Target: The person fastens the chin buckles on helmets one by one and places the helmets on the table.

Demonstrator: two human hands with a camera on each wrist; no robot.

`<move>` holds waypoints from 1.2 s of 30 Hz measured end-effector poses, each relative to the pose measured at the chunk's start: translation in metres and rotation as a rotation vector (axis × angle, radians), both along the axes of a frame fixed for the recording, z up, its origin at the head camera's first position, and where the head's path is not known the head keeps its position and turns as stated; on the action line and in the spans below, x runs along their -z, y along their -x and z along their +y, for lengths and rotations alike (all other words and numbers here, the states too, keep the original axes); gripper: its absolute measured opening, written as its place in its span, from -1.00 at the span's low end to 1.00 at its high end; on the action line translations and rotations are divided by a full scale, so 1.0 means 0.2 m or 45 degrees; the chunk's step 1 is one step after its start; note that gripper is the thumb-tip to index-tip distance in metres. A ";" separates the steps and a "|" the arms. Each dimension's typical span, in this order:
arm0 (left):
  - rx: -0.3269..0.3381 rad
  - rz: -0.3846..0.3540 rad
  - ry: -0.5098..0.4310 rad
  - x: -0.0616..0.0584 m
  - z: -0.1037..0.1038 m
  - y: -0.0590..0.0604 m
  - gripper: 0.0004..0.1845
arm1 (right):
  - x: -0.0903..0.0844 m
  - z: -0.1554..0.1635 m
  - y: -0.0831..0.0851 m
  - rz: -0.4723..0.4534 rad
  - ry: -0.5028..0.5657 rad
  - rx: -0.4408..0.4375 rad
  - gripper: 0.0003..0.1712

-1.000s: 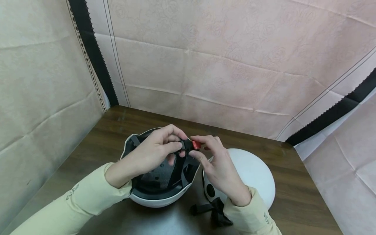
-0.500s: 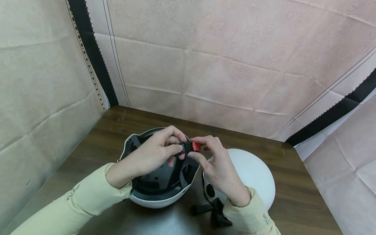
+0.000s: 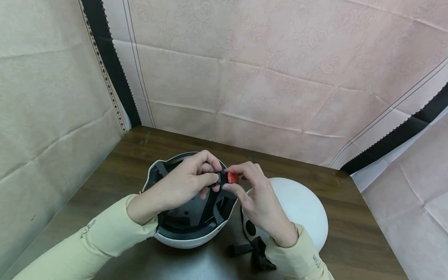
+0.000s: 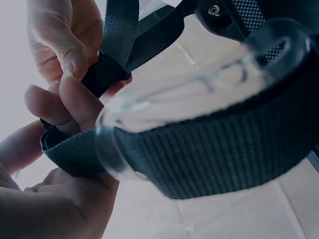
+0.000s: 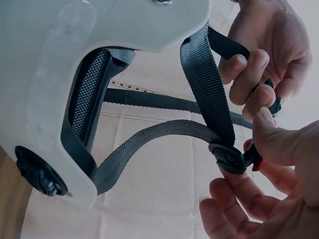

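1. Dark wood table (image 3: 115,171) pushed into a corner, with pinkish and beige paper sheets hung up as walls all round.
2. A white helmet (image 3: 185,237) sits upside down on the table, near the front edge, with the black padding facing up.
3. Left hand (image 3: 182,184) is right over the helmet opening, fingers curled in, thumb and forefinger pinching the black half of the buckle (image 3: 221,177).
4. Right hand (image 3: 257,198) comes in from the other side and pinches the red clip (image 3: 232,177) between thumb and forefinger, the other fingers loosely bent underneath.
5. The red and black bits are touching, pretty much end to end, just above the helmet's right rim. Can't tell if they're fully clicked together.
6. In the right wrist view the black strap (image 5: 207,89) runs from the shell down to the buckle.
7. A second white helmet (image 3: 301,206) sits dome up just to the right, its loose black straps (image 3: 253,251) lying on the table in front of it.
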State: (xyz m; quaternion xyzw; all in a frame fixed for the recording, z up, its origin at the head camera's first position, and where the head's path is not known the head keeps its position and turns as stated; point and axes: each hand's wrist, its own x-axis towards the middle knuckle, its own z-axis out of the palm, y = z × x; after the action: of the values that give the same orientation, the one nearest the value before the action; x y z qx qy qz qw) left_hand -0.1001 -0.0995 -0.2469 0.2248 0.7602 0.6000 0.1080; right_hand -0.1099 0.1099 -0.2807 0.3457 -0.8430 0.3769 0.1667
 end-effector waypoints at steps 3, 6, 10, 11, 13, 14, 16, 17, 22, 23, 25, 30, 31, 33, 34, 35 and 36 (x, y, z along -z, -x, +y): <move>-0.002 -0.003 -0.005 0.00 0.00 0.00 -0.83 | 0.00 0.00 0.00 0.000 0.006 -0.006 -0.64; -0.001 -0.003 -0.007 0.00 0.01 0.00 -0.84 | 0.00 0.00 -0.01 0.003 0.011 -0.004 -0.63; 0.002 -0.003 -0.010 0.00 0.01 0.00 -0.84 | 0.00 0.00 -0.01 0.003 0.017 -0.006 -0.62; 0.004 0.000 -0.011 0.00 0.01 0.00 -0.84 | -0.01 0.00 -0.01 0.004 0.017 -0.007 -0.62; 0.010 0.006 -0.015 0.00 0.01 0.00 -0.84 | -0.01 0.00 -0.01 0.006 0.020 -0.010 -0.62; 0.015 0.011 -0.017 0.01 0.01 0.00 -0.84 | -0.01 0.00 -0.01 0.007 0.020 -0.009 -0.62; 0.022 0.023 -0.018 0.01 0.01 0.00 -0.85 | -0.01 0.00 -0.01 0.008 0.024 -0.010 -0.63; 0.024 0.025 -0.019 0.01 0.01 0.00 -0.85 | -0.01 0.00 -0.01 0.008 0.026 -0.009 -0.63; 0.020 0.013 -0.019 0.00 0.01 0.00 -0.85 | 0.00 0.01 -0.01 0.007 0.049 -0.014 -0.63; 0.020 0.010 -0.022 0.00 0.01 0.00 -0.85 | 0.00 0.01 0.00 0.009 0.053 -0.014 -0.63; 0.021 0.003 -0.021 0.00 0.01 0.00 -0.84 | 0.00 0.01 0.00 0.013 0.059 -0.016 -0.63; 0.029 0.004 -0.014 0.01 0.01 0.00 -0.84 | -0.01 0.01 0.00 0.033 0.044 -0.009 -0.63; 0.031 0.007 -0.010 0.00 0.01 0.00 -0.84 | -0.01 0.01 0.00 0.036 0.042 -0.007 -0.63; 0.036 0.012 -0.004 0.00 0.01 0.00 -0.84 | -0.01 0.02 0.00 0.039 0.042 -0.007 -0.62; 0.037 0.013 0.000 0.00 0.01 0.00 -0.84 | -0.01 0.02 0.00 0.037 0.046 -0.007 -0.62; 0.041 0.014 0.003 0.00 0.01 0.00 -0.84 | -0.01 0.02 0.00 0.034 0.050 -0.009 -0.62; 0.044 0.014 0.006 0.00 0.01 0.00 -0.84 | -0.01 0.02 0.00 0.031 0.057 -0.015 -0.61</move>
State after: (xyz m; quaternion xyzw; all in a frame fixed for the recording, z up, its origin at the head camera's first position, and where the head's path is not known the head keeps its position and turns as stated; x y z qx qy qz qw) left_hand -0.0995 -0.0971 -0.2478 0.2411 0.7582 0.5948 0.1148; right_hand -0.1096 0.1143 -0.2781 0.3515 -0.8301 0.3925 0.1825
